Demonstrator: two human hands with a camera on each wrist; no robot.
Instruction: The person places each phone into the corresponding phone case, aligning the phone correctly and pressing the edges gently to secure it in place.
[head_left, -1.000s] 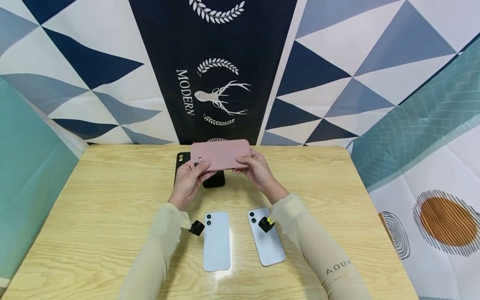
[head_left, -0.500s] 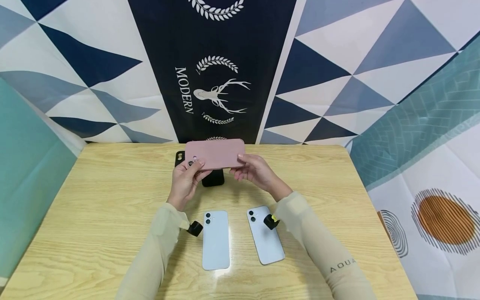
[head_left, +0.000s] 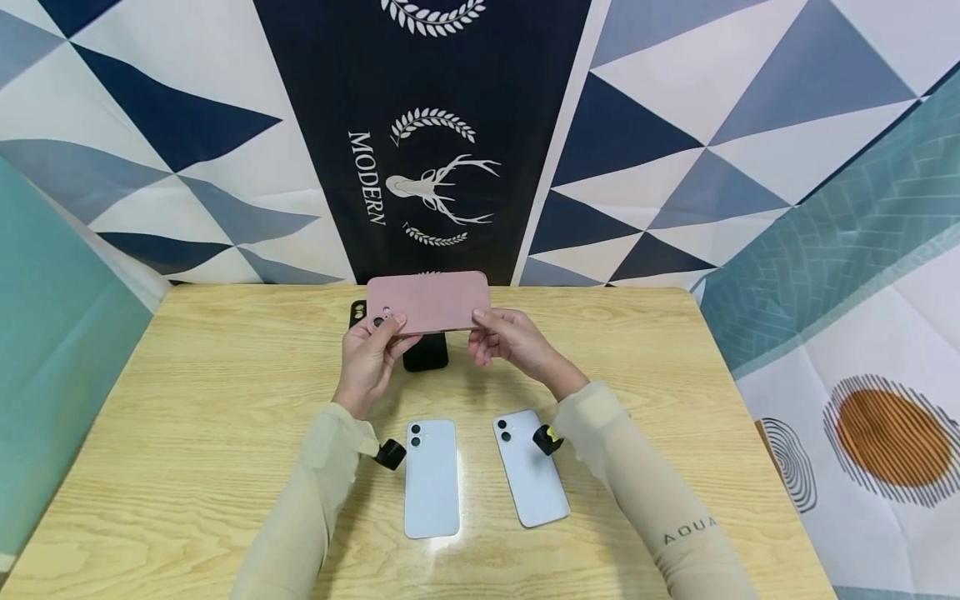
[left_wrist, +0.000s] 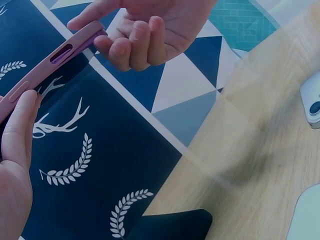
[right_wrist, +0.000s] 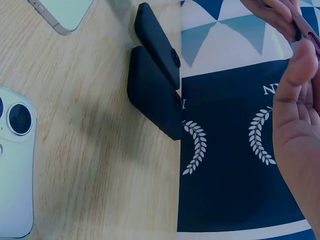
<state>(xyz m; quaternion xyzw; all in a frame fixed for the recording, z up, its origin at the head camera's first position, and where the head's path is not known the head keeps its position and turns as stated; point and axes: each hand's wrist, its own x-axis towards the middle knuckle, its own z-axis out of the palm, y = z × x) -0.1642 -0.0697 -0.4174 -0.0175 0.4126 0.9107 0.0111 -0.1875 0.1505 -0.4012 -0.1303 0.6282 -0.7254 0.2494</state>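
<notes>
A pink phone case [head_left: 431, 300] is held sideways above the back of the table, its camera corner at the lower left. My left hand [head_left: 367, 358] grips its left end, thumb on the back near the camera opening. At the opposite end, my right hand [head_left: 517, 337] pinches the lower corner, thumb on the back and fingers curled beneath. From the left wrist view, a purple edge shows inside the case [left_wrist: 47, 62] near my right fingertips [left_wrist: 120, 50]. It stands slightly apart from the case's rim there.
Two light-coloured phones lie on the wooden table: a left phone [head_left: 432, 492] and a slanted right phone [head_left: 534, 483]. Behind the pink case are two black cases, a near one [head_left: 426, 354] and a far one [head_left: 357, 312]. A patterned cloth [head_left: 622, 167] hangs at the table's back edge.
The pink case has shifted slightly left and up in the head view, along with my left hand. My right hand has slid toward the case's right edge, its fingers showing more below.
</notes>
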